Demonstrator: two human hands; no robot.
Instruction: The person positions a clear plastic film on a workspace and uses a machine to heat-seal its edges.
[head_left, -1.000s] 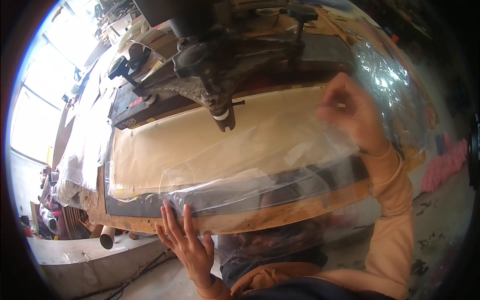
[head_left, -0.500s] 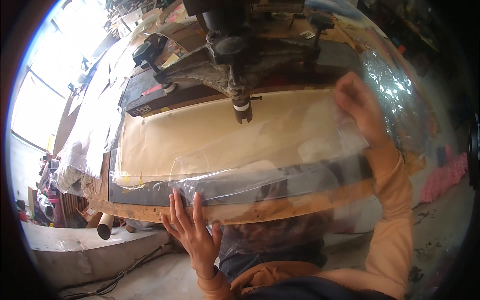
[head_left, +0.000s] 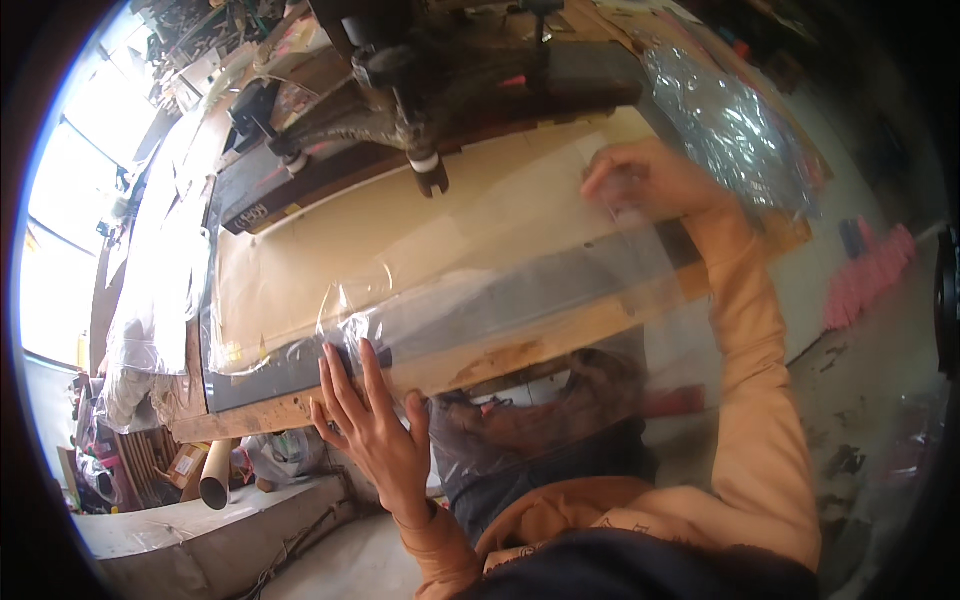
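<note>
A clear plastic film point(head_left: 470, 300) stretches over the front of the worktable, wrinkled and shiny near my left fingertips. My left hand point(head_left: 372, 430) is open, its fingers outstretched and their tips resting on the film by the table's front edge. To the right, my right hand point(head_left: 645, 180) is raised above the surface with its fingers curled closed on the film, part of which hangs blurred below it. Under the film lie a large tan sheet point(head_left: 320, 240) and a dark flat board point(head_left: 250, 390).
A heavy metal machine head point(head_left: 400, 100) with a forked tip hangs over the sheet, before a dark bar point(head_left: 300, 195). Crumpled shiny plastic point(head_left: 735, 130) lies at the right. A cardboard tube point(head_left: 216, 475) projects below the wooden edge. A pink mop point(head_left: 868, 275) rests farther right.
My right hand has moved left and slightly inward, drawing the film with it. My left hand stays by the front edge. The whole view has shifted and tilted.
</note>
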